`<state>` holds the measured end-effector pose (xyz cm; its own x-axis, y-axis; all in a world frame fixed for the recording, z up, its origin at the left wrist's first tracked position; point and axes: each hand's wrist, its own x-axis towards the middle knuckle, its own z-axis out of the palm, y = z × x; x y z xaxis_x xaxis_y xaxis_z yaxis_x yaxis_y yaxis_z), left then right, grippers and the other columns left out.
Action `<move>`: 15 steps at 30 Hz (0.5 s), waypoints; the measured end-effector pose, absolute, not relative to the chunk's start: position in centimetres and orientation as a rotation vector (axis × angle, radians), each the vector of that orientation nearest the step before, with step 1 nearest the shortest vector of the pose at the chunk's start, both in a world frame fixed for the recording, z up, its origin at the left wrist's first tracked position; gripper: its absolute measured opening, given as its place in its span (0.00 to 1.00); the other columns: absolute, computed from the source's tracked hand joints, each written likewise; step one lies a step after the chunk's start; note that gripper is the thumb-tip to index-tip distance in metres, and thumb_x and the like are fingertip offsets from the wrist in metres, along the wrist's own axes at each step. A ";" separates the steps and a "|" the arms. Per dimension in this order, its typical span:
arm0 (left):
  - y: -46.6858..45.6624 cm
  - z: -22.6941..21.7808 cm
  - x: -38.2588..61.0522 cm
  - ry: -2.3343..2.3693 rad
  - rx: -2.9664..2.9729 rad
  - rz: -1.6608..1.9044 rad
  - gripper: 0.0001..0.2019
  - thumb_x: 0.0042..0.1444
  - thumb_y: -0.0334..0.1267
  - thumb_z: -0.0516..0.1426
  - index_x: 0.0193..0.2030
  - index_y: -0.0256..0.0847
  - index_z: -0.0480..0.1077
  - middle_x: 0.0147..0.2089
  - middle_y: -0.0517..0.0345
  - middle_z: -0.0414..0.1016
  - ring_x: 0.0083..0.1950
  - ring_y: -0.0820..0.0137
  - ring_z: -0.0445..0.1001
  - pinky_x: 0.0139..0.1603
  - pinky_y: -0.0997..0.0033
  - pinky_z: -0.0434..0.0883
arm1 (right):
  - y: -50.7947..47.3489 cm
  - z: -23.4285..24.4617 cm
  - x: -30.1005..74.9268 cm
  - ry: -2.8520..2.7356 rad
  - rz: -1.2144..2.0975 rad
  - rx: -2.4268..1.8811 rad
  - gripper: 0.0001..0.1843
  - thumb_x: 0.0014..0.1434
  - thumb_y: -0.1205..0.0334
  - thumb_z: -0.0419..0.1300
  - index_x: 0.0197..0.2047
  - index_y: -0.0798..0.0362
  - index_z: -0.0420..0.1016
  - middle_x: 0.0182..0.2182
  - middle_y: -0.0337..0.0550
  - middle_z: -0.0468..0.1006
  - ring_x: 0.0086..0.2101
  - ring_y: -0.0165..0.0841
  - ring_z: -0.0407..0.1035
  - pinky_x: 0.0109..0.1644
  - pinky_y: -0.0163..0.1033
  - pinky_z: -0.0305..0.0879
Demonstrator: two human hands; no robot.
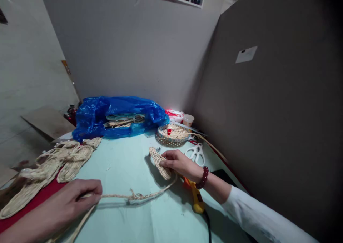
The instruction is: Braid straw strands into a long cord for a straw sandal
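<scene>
Before a grey partition panel (128,57), a desk (115,171) with a pale green top carries the work. Across its far side sprawls a blue plastic bag (91,116), open toward the near side, with bundles of fibre strips (124,120) showing inside. Along the left edge, woven straw sandals (76,162) lie over a red surface (52,188); their straps and pearl-like beads are in place, so they look finished.

Of the hands, the left hand (85,196) is closed around a twisted straw cord (114,196); the right hand (178,160) pinches a sole-shaped woven piece (157,159) above the middle of the desk. The cord runs up beneath the right hand, but the join is hidden. Judging by its neat rows, the piece itself is well formed, with no strap or beads visible; the cord between the hands appears unworked, and a frayed knot (135,196) may snag.

Behind the right hand sits a round woven basket (171,142), trailing a strand rightward. Below the right wrist lies a yellow corded tool (197,200), perhaps a glue gun, crowding that arm. Smaller are white-handled scissors (197,152) beyond the wrist and a pale cup (188,119) behind the basket.
</scene>
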<state>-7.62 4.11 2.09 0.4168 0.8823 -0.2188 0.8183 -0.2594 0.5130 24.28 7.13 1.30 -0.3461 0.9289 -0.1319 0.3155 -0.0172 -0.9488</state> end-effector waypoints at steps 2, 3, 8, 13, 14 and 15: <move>3.7 1.8 -6.6 1.431 2.030 0.146 0.16 0.57 0.48 0.47 0.24 0.41 0.61 0.25 0.63 0.62 0.31 0.68 0.63 0.30 0.75 0.59 | 8.3 0.9 23.2 -1.630 1.347 -1.300 0.07 0.54 0.63 0.58 0.35 0.60 0.71 0.22 0.35 0.67 0.22 0.25 0.60 0.26 0.29 0.58; 3.4 1.7 -6.1 1.413 1.994 0.145 0.15 0.57 0.47 0.47 0.25 0.41 0.61 0.26 0.63 0.62 0.31 0.69 0.63 0.31 0.75 0.59 | 8.9 0.7 22.6 -1.608 1.329 -1.301 0.08 0.54 0.64 0.58 0.37 0.60 0.70 0.22 0.36 0.67 0.22 0.25 0.61 0.27 0.30 0.59; 2.6 1.0 -4.5 1.377 1.868 0.186 0.11 0.55 0.42 0.48 0.24 0.42 0.58 0.26 0.63 0.58 0.32 0.68 0.61 0.32 0.74 0.58 | 12.6 0.9 19.6 -1.614 1.161 -1.301 0.22 0.56 0.66 0.55 0.54 0.61 0.62 0.33 0.47 0.76 0.30 0.31 0.71 0.34 0.35 0.67; 2.6 -0.2 -4.5 1.366 1.746 0.286 0.11 0.54 0.42 0.48 0.24 0.43 0.56 0.26 0.64 0.53 0.31 0.69 0.57 0.31 0.73 0.56 | 15.2 2.5 19.5 -1.836 0.866 -1.312 0.24 0.57 0.68 0.55 0.57 0.56 0.63 0.53 0.52 0.72 0.50 0.36 0.68 0.49 0.37 0.64; 2.5 -0.7 -4.6 1.369 1.725 0.307 0.11 0.55 0.43 0.47 0.23 0.43 0.55 0.26 0.64 0.52 0.31 0.69 0.57 0.31 0.73 0.56 | 15.2 2.8 20.0 -1.891 0.795 -1.340 0.22 0.56 0.70 0.54 0.55 0.56 0.66 0.51 0.52 0.73 0.49 0.37 0.68 0.50 0.38 0.62; 2.5 -1.3 -4.7 1.373 1.707 0.327 0.12 0.55 0.44 0.47 0.23 0.43 0.55 0.26 0.64 0.51 0.31 0.69 0.56 0.31 0.72 0.56 | 15.0 3.0 20.7 -1.945 0.726 -1.374 0.19 0.55 0.71 0.54 0.51 0.57 0.69 0.48 0.52 0.75 0.48 0.38 0.69 0.50 0.40 0.61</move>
